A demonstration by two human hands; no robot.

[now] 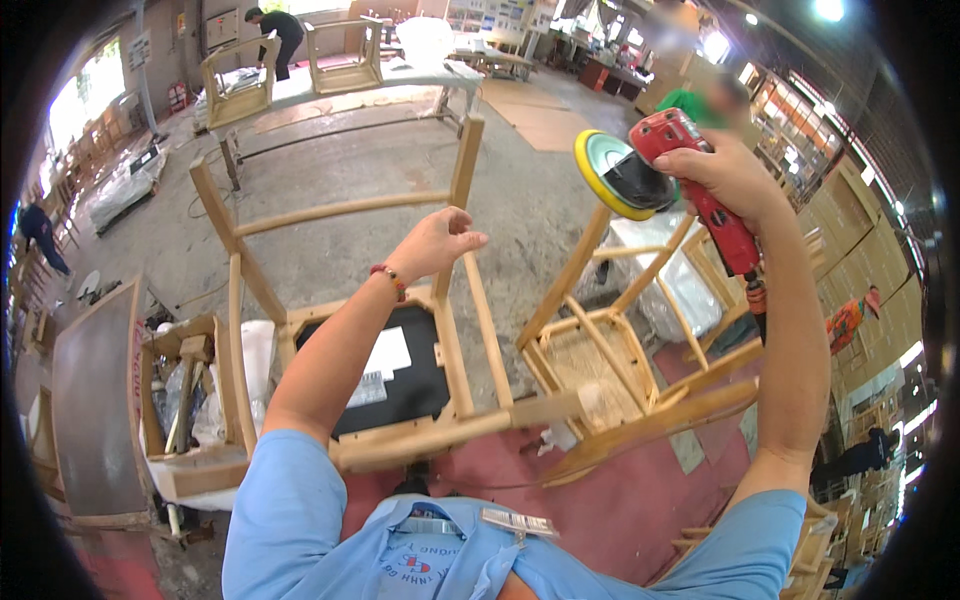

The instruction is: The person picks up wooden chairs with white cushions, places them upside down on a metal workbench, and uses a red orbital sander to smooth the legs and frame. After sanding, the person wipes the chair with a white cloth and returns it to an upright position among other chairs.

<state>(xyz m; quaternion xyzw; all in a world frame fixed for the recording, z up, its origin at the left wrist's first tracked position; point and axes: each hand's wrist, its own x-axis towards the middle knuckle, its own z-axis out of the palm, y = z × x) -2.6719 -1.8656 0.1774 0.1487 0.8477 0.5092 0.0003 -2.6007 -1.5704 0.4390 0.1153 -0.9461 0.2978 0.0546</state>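
Note:
My right hand (735, 180) is raised at the upper right, wrapped round a red sander (725, 230). The sander's round pad (590, 175) has a yellow edge and faces left, away from any wood. A hose runs down from its handle. My left hand (440, 245) hangs in front of an upturned wooden chair (460, 385), beside one raised leg. Its fingers are loosely bent, the thumb stands apart, and nothing shows in it. The chair's black seat underside (425, 350) bears white paper labels.
Close on the right stands another wooden chair frame (570, 270). A crate-like wooden frame (195, 480) and a dark panel (95, 400) are at left. Chair frames stand on a far table (290, 110). A person in green (690, 100) is beyond the sander; others work farther off.

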